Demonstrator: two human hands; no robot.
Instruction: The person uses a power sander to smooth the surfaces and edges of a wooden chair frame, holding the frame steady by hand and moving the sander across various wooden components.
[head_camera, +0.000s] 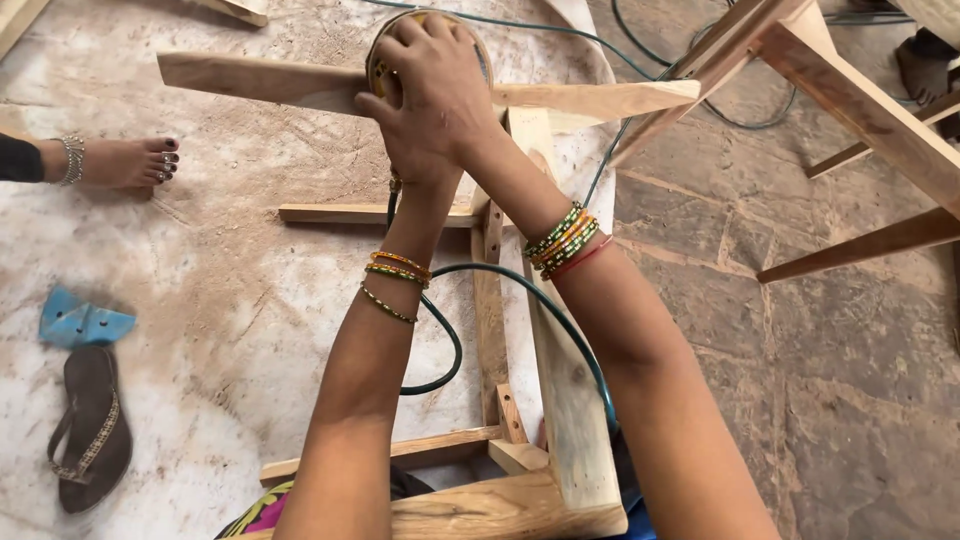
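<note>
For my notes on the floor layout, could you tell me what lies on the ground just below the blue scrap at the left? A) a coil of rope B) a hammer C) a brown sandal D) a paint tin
C: a brown sandal with a beaded strap lies on the dusty floor directly below the blue scrap, at the left edge of the head view.

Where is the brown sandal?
The brown sandal lies on the dusty floor at the lower left of the head view, just below a blue scrap.
</note>
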